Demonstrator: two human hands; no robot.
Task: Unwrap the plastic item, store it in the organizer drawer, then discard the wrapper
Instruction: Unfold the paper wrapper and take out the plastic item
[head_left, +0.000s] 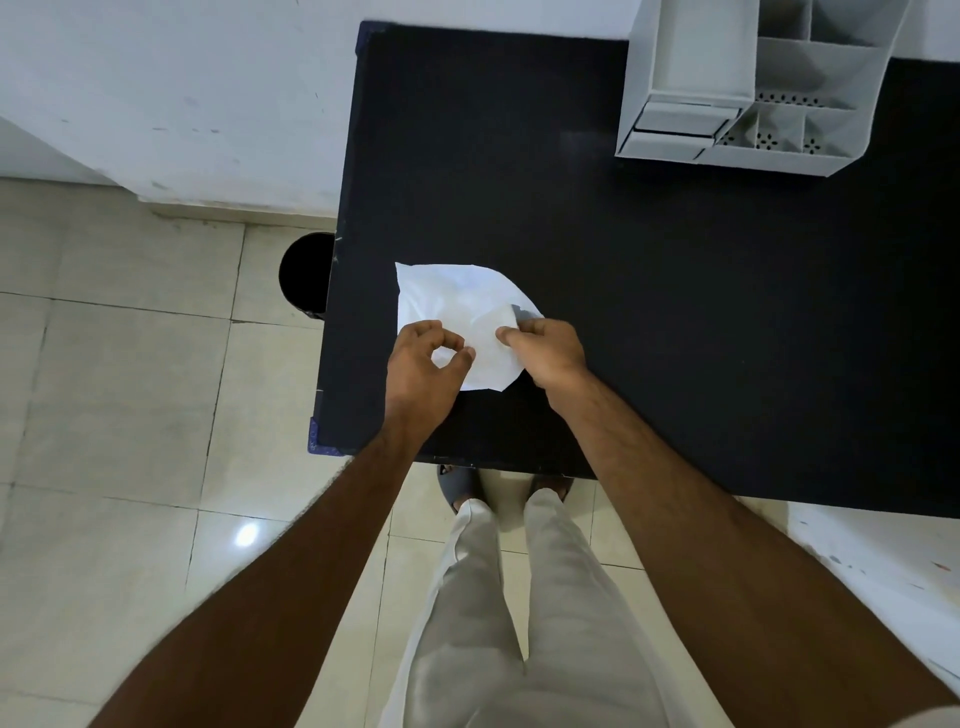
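A white wrapper (457, 301) lies flat on the black table (649, 312) near its left front part. My left hand (423, 371) pinches the wrapper's near left edge between thumb and fingers. At the wrapper's right edge my right hand (548, 351) grips a folded flap. A small grey patch shows beside my right fingers; whatever is inside is hidden. The white organizer (753, 88) with its drawers and open compartments stands at the table's far right.
A black round bin (304, 273) stands on the tiled floor just left of the table's edge. A white wall runs behind the table. My legs and sandals are below the table's front edge.
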